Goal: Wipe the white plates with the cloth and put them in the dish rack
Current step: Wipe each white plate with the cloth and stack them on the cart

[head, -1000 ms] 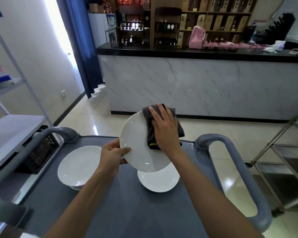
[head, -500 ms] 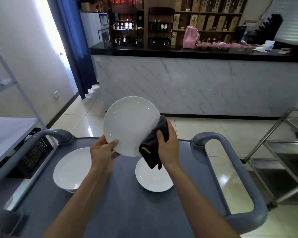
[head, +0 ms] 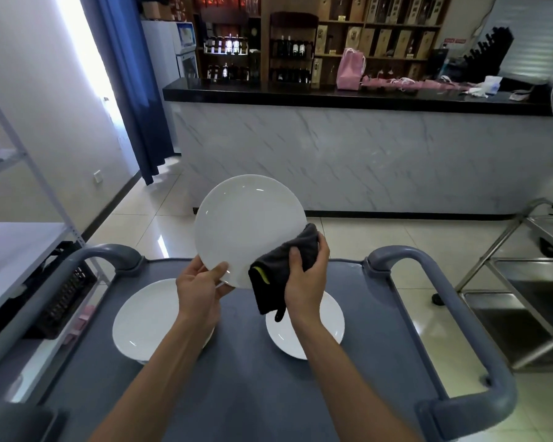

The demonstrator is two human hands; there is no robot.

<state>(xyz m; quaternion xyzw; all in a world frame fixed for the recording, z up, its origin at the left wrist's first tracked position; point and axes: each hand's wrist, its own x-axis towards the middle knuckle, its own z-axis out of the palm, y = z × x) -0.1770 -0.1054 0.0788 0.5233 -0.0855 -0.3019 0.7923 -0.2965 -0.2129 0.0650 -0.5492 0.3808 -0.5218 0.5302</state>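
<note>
Glossy pale floor tiles, marble-fronted bar counter [head: 364, 154] with black top and bottle shelves behind; nearer, grey matte cart top [head: 246, 384] with rounded tubular handles at its far corners. Held up above the far middle of the cart: round white plate [head: 248, 224], smooth, glazed, tilted nearly upright with its face toward the camera. Left hand [head: 198, 293] pinching the plate's lower rim, thumb on the face. Right hand [head: 305, 279] clasping a dark grey cloth [head: 281, 272], soft, bunched, with a yellow tag, wrapped over the plate's lower right rim. Two more white plates flat on the cart: left plate [head: 144, 317] toward the left edge, seemingly atop another; right plate [head: 304, 333] near the middle, partly hidden under the right forearm. No dish rack clearly identifiable. Likely risk: slick glaze plus a narrow rim pinch, so a hard rub from the cloth could lever the plate free and drop it onto the plates below, chipping both.
</note>
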